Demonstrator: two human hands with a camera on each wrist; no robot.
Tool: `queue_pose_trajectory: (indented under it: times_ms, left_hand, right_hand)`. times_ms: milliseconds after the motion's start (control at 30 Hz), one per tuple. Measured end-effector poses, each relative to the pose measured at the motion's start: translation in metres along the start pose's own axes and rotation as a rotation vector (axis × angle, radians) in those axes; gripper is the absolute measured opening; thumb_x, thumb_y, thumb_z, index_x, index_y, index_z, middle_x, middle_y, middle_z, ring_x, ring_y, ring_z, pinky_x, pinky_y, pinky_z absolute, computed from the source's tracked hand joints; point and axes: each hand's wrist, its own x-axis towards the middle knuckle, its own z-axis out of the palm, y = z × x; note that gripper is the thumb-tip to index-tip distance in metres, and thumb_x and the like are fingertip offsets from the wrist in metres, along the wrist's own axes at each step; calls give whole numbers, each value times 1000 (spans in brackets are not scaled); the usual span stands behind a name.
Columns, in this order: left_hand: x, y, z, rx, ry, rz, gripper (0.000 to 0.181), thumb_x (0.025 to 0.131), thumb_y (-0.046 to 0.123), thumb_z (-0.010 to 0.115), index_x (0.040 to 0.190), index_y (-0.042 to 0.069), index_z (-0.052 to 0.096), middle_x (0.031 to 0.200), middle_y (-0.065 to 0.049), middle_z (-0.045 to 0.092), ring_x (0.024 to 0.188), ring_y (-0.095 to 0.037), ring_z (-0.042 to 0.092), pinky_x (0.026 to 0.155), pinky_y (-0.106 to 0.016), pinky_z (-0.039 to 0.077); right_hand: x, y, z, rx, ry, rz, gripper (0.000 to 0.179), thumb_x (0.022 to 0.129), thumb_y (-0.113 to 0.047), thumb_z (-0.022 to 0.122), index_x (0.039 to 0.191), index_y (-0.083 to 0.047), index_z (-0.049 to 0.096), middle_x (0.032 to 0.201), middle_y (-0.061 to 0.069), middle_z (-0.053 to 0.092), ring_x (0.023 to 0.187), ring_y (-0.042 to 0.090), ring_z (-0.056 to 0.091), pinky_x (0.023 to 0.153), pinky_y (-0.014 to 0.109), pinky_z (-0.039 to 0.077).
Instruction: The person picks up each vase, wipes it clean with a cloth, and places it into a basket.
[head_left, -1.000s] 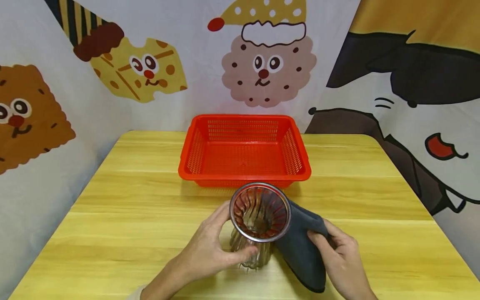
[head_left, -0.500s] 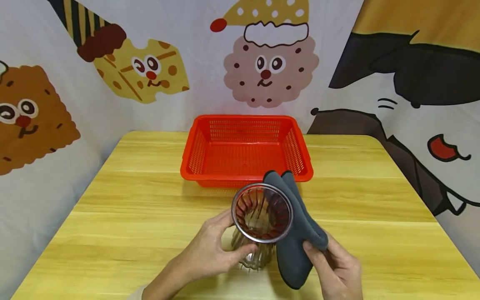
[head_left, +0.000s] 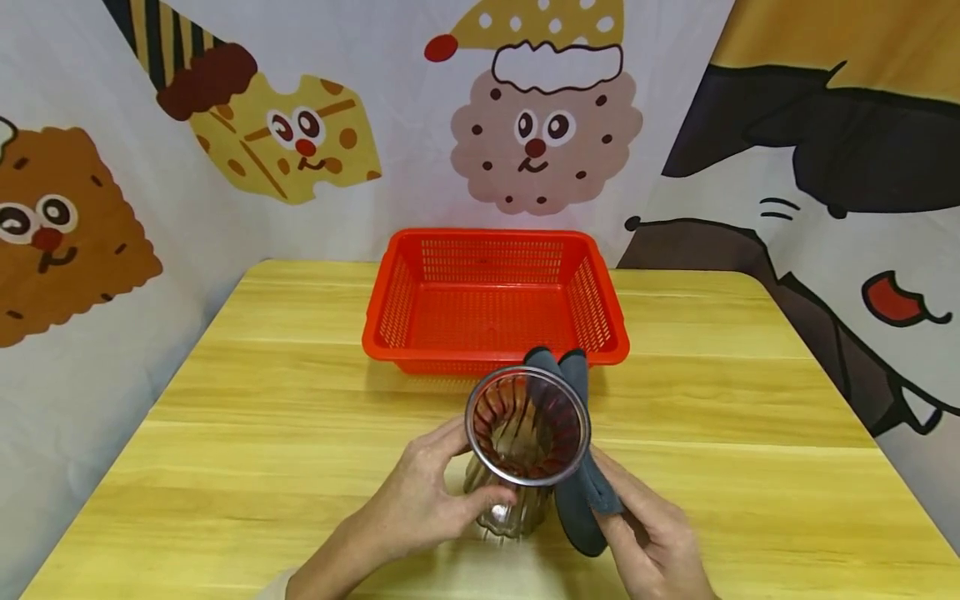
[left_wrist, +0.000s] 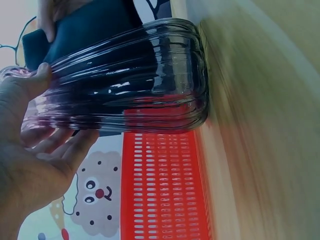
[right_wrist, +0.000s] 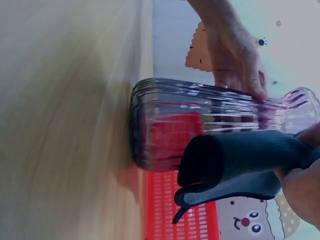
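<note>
Fingers [left_wrist: 82, 145] of the left hand [head_left: 420, 500] curl round the ribbed glass vase [head_left: 525, 454], upright on the counter [head_left: 300, 433] before the red basket [head_left: 450, 356]; those of the right hand [head_left: 652, 542] pinch a grey cloth [head_left: 576, 512], likely soft and light. The vase should be stiff, slick, breakable: best held below the flared rim [head_left: 528, 482]

In the head view, the left hand [head_left: 429, 497] grips at lower centre, thumb [head_left: 489, 500] pointing right, forearm [head_left: 330, 560] slanting from the bottom edge; the right hand [head_left: 652, 537] pinches, lower right.
</note>
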Motion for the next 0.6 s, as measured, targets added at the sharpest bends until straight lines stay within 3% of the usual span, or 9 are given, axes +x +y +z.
queue_pose_trajectory:
  times_ms: [100, 300, 433, 600]
  left_hand:
    - [1, -1, 1, -4, 8, -21, 67, 80, 24, 89, 139, 13, 60, 144, 2, 57, 131, -20, 54, 107, -43, 48]
    - [2, -4, 4, 24, 53, 38, 75, 78, 22, 91, 143, 9, 55, 139, -6, 60, 122, -25, 62, 94, -34, 57]
    - [2, -4, 5, 45, 66, 33, 78, 77, 24, 91, 144, 9, 54, 137, -6, 62, 120, -24, 63, 93, -33, 57]
    - [4, -2, 5, 47, 65, -55, 83, 74, 27, 93, 146, 16, 52, 138, 2, 61, 123, -18, 60, 95, -35, 56]
  right_hand:
    - [0, 8, -3, -62, -59, -81, 51, 83, 26, 51, 133, 17, 55, 142, 24, 54, 133, 27, 52, 104, 28, 47]
    - [3, 18, -9, -145, -98, -140, 56, 75, 23, 51, 130, 14, 61, 140, 23, 56, 131, 24, 54, 103, 26, 47]
    - [3, 17, -13, -185, -120, -95, 64, 70, 27, 53, 129, 9, 64, 138, 20, 59, 129, 22, 56, 102, 24, 48]
    - [3, 16, -17, -228, -182, 31, 64, 76, 29, 59, 133, 2, 65, 139, 16, 60, 130, 19, 55, 105, 23, 45]
